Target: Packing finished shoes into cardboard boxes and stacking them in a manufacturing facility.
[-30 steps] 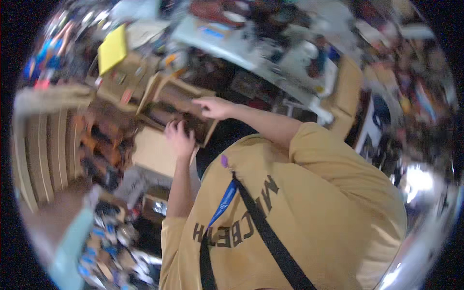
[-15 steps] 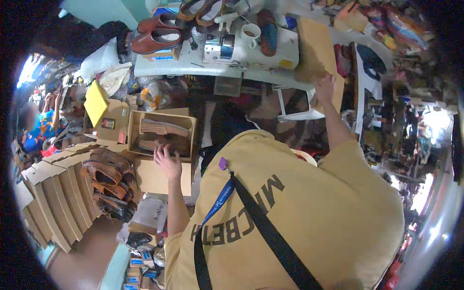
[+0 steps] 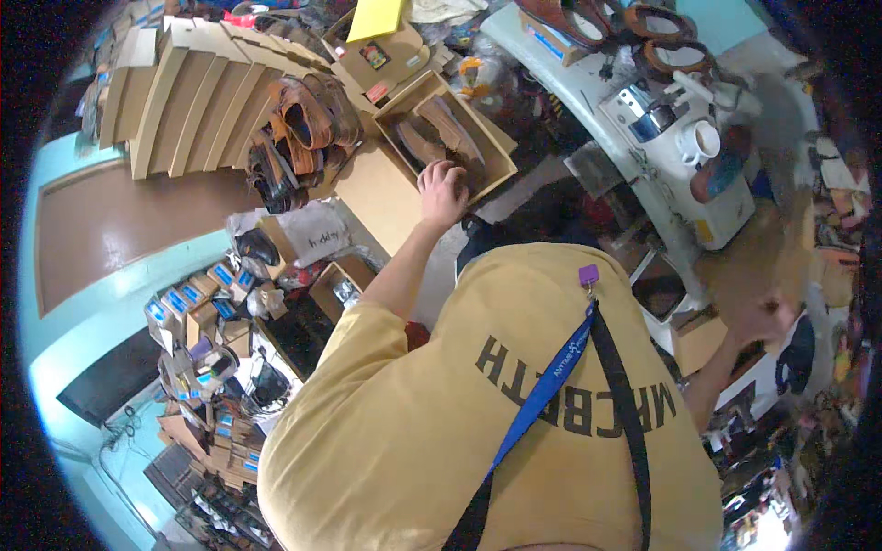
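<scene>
Shoes (image 3: pixel 450 127) lie in the open box (image 3: pixel 404 100), the left hand (image 3: pixel 443 193) curled at its near edge, any grip unclear. The right hand (image 3: pixel 765 317), at the box a second ago, is now well apart, blurred near the cardboard (image 3: pixel 774 246), its hold untellable, leaving only the left with the shoes.
</scene>
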`<state>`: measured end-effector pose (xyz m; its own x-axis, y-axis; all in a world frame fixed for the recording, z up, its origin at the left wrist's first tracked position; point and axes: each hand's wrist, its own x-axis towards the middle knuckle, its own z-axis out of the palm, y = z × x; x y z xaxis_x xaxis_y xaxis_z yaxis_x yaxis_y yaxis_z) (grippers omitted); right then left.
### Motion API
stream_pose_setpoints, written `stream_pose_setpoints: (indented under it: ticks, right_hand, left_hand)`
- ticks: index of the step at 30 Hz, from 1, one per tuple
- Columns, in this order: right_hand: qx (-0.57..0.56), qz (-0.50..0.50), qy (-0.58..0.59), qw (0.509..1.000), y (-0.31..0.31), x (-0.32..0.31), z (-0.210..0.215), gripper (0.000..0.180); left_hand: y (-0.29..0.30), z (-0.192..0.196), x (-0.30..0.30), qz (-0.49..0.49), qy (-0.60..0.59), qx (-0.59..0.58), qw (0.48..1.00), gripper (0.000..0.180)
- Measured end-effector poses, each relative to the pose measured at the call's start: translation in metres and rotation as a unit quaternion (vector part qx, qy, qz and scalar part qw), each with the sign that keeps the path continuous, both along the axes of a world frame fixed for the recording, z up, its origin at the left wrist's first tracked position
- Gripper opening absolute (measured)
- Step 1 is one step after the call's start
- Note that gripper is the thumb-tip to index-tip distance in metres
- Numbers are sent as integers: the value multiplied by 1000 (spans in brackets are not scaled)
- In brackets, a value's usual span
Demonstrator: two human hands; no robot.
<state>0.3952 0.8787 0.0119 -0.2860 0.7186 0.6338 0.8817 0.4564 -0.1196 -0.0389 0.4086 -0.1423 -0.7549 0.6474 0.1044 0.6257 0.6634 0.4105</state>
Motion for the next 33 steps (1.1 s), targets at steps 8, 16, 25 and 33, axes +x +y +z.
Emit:
stream_pose_setpoints:
  ticks: [8,16,25,33]
  right_hand:
    - [-206,148,348,903,-124,-140,113,41]
    - [-809,191,436,344,-268,-306,-25,45]
    - [-641,395,20,658,-263,-395,-107,52]
    - [-549,425,-130,708,-239,-448,-181,53]
  left_hand:
    - [28,84,-14,-15,-240,293,926,37]
    - [13,109,-12,197,-517,564,613,65]
    - [-25,22,-43,286,-483,451,693,59]
    - [-19,-43,-42,469,-415,185,757,94]
